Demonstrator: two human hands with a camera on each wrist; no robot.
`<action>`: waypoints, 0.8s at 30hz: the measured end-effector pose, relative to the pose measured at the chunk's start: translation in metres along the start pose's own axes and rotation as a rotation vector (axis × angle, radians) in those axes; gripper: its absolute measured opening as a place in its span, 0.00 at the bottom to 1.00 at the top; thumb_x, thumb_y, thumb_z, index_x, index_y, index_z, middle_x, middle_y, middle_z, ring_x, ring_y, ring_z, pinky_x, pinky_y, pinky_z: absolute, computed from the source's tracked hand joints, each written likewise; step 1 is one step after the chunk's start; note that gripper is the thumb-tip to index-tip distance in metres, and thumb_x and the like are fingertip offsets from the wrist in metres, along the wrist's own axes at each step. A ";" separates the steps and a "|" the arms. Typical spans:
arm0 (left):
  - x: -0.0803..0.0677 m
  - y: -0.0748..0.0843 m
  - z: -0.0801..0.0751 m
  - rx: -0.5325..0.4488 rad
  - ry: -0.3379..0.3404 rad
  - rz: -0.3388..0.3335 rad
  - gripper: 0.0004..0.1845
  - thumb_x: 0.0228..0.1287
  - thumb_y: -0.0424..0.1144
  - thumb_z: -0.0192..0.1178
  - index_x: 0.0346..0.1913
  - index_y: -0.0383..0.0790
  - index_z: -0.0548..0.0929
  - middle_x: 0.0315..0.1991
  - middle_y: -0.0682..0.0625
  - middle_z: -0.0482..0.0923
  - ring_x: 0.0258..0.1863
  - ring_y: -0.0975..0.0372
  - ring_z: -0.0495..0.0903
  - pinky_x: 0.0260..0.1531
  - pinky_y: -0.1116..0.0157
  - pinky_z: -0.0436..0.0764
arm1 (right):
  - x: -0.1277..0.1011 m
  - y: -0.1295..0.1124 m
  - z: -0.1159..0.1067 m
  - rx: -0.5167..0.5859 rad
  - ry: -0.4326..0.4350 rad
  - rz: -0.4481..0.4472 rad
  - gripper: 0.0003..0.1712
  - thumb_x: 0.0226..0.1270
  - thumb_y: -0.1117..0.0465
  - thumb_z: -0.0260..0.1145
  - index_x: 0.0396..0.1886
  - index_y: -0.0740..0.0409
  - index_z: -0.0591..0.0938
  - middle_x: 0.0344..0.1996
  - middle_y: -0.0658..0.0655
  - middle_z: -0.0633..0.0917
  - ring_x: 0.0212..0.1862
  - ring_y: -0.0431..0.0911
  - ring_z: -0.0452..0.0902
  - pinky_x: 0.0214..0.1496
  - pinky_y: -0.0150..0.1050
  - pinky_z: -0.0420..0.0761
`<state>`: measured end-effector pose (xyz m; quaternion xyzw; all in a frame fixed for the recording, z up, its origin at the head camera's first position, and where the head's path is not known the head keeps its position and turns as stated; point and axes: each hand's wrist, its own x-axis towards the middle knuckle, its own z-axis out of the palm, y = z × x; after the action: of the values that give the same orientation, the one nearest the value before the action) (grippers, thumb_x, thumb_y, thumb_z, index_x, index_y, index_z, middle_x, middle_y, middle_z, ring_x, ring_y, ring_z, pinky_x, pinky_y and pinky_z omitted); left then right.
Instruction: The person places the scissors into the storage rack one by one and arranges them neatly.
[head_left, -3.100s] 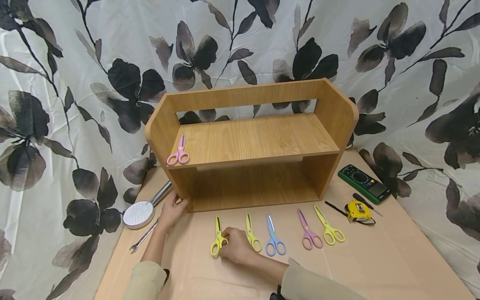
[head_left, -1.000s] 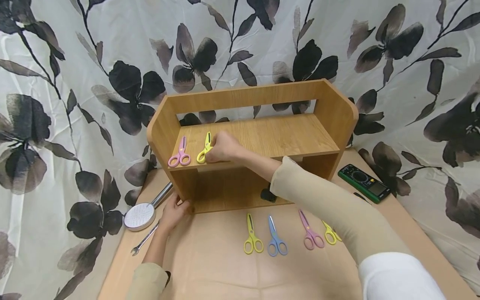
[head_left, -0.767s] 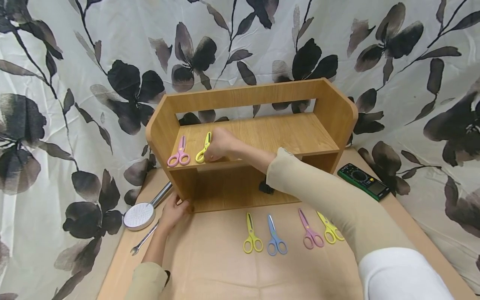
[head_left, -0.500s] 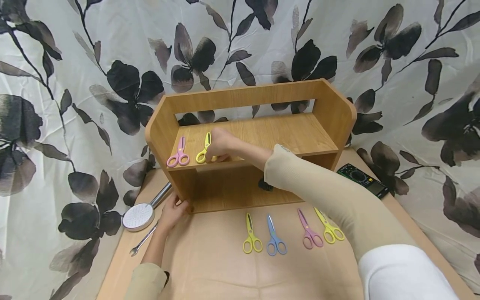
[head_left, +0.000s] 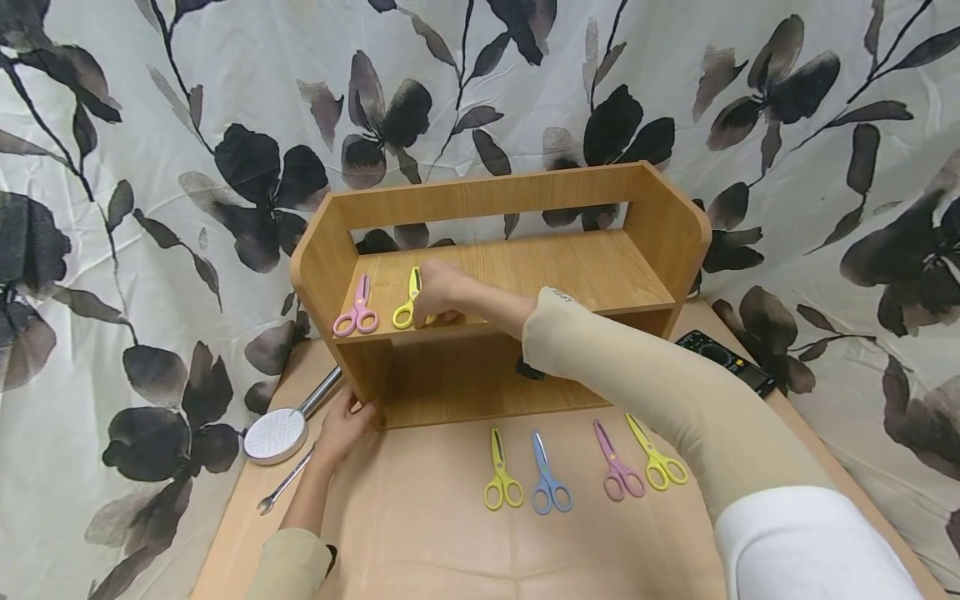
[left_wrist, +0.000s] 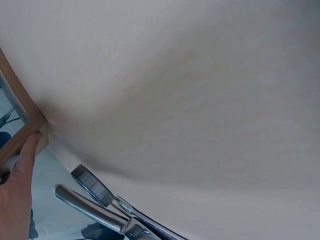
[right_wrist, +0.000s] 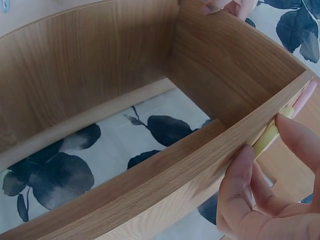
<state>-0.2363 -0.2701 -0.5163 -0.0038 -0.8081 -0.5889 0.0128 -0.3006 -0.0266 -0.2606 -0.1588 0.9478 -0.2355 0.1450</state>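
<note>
While setting the yellow scissors on the upper shelf of the wooden rack, hold the pinch of the right hand on the handle end until the blades lie flat on the board. Seen from the right wrist: fingertips closed on a yellow strip right at the shelf's front edge, so probably best placed a little deeper before letting go, to guard against a tip over the lip.

Lying just beside, to the left and apart from it: the pink scissors, tips toward the back. Worth matching that line, blades back and loops front, with a clear gap between the two so that neither gets nudged. Release by opening the fingers upward, not by sliding them sideways.

Braced against the rack's lower left corner with relaxed, fairly straight fingers, gripping nothing: the left hand. Good to press there lightly, since a push on the shelf could shift the rack on the table.

Lying near that hand: a shower head and a wrench. Laid out in front of the rack: a row of four scissors.
</note>
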 end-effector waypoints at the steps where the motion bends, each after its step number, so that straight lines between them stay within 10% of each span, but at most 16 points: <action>1: 0.000 0.000 0.000 0.005 0.001 -0.001 0.32 0.75 0.28 0.53 0.79 0.39 0.61 0.75 0.30 0.65 0.66 0.39 0.74 0.54 0.55 0.87 | 0.000 0.000 0.000 0.002 -0.001 0.002 0.18 0.55 0.63 0.79 0.27 0.57 0.74 0.25 0.51 0.74 0.20 0.41 0.74 0.27 0.33 0.85; 24: 0.005 -0.004 0.001 0.032 0.009 0.002 0.33 0.75 0.29 0.55 0.80 0.39 0.60 0.74 0.29 0.66 0.68 0.39 0.74 0.56 0.57 0.85 | -0.005 0.014 -0.004 0.158 -0.033 -0.043 0.24 0.55 0.67 0.79 0.16 0.55 0.70 0.11 0.47 0.68 0.14 0.39 0.66 0.18 0.30 0.71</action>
<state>-0.2413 -0.2701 -0.5199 -0.0020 -0.8172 -0.5761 0.0170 -0.3001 -0.0116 -0.2634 -0.1709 0.9201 -0.3100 0.1674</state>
